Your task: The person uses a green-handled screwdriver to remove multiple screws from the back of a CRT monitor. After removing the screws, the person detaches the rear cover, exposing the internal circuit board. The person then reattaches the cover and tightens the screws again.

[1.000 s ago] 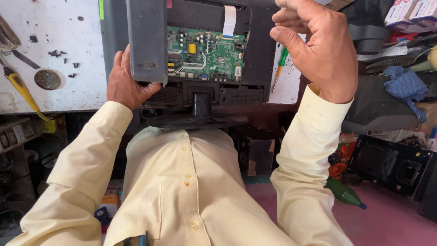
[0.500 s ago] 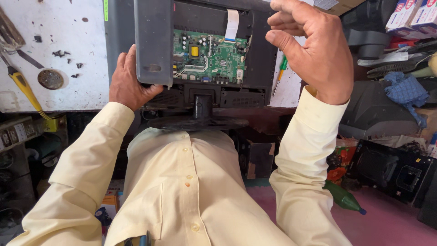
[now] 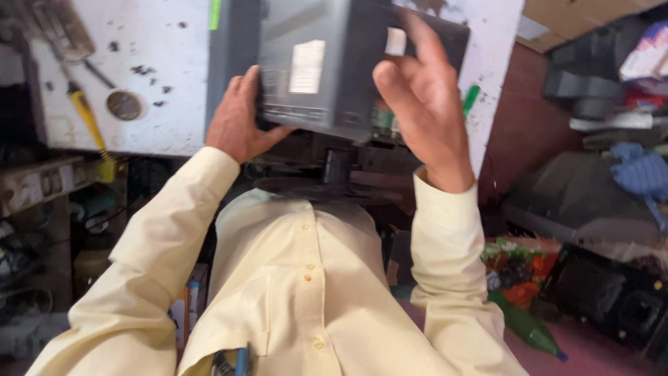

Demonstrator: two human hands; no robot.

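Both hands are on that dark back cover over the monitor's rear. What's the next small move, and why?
Probably ease the dark back cover squarely down onto the monitor. The left hand grips its lower left edge, the right hand its right side, and a strip of green circuit board shows beneath.

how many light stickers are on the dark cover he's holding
2: a larger sticker mid-panel and a smaller sticker by the right hand. More may be hidden.
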